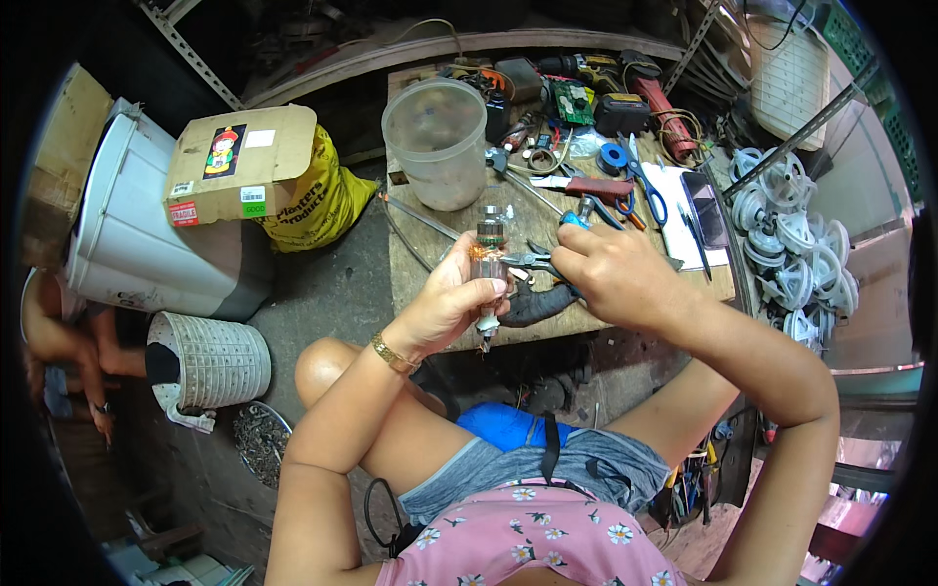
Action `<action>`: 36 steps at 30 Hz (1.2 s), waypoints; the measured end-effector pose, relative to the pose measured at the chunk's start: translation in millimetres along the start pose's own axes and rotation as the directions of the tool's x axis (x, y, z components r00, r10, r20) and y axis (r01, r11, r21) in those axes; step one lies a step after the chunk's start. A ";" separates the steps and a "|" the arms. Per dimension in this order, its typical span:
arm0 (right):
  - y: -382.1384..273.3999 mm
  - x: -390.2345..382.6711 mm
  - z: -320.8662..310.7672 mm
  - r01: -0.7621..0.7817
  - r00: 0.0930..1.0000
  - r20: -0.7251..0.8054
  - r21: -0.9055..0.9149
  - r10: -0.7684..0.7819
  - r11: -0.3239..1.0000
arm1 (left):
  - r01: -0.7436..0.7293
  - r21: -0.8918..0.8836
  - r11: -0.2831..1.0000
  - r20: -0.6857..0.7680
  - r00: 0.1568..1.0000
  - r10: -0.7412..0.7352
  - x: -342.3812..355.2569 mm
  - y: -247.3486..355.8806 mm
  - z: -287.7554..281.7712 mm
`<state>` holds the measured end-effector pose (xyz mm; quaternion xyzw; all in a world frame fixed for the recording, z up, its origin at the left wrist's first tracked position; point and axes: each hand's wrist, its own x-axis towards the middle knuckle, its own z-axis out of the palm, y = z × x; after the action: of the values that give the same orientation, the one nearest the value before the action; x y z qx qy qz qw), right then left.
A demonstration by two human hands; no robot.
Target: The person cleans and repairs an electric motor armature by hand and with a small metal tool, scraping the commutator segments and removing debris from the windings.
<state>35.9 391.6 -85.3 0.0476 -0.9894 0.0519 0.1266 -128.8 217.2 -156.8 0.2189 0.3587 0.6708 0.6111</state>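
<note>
In my left hand (447, 305) a motor armature (490, 256) is held upright over the table's near edge, fingers and thumb wrapped round its middle. Copper wire shows just below its top end, and a white piece sits near its lower end. My right hand (608, 272) is closed round the handles of a pair of pliers (528, 261). The plier jaws point left and meet the armature's side by the copper; whether they grip a wire is too small to tell. Under the pliers lies a dark, curved, wrapped object (540, 304) on the wooden tabletop (420, 283).
A clear plastic bucket (435, 146) stands on the table. Blue-handled scissors (648, 190), blue tape (613, 158), a circuit board (572, 102) and a red power tool (668, 119) crowd beyond my right hand. White plastic parts (791, 234) pile at right. Another person (73, 332) is far left.
</note>
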 end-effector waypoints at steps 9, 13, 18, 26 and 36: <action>-6.2 -5.5 12.4 -0.221 0.974 0.149 0.469 0.170 0.855 | -0.003 -0.068 0.998 -0.033 0.999 0.001 -1.2 2.6 2.6; -11.6 -4.8 0.4 -0.149 0.988 -0.020 0.145 0.153 0.978 | -0.005 -0.130 0.991 0.010 1.000 0.007 -2.3 2.8 2.3; -11.7 -1.4 -12.7 -0.031 0.999 -0.043 -0.127 0.026 0.991 | -0.041 -0.127 0.991 0.052 0.997 0.048 -3.2 3.7 3.6; -12.3 -12.8 -9.1 -0.198 0.975 -0.076 0.118 0.208 0.973 | -0.060 -0.370 0.927 0.086 0.991 0.098 -2.2 1.1 -0.4; -42.5 -21.6 10.1 -0.222 0.958 -0.184 0.016 0.221 0.975 | -0.048 -0.613 0.789 0.057 0.993 0.105 -2.5 -4.3 -1.1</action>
<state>58.8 350.2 -96.7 -0.0688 -0.9726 0.0677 0.2115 -126.3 214.5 -160.3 0.0538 0.0867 0.7646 0.6364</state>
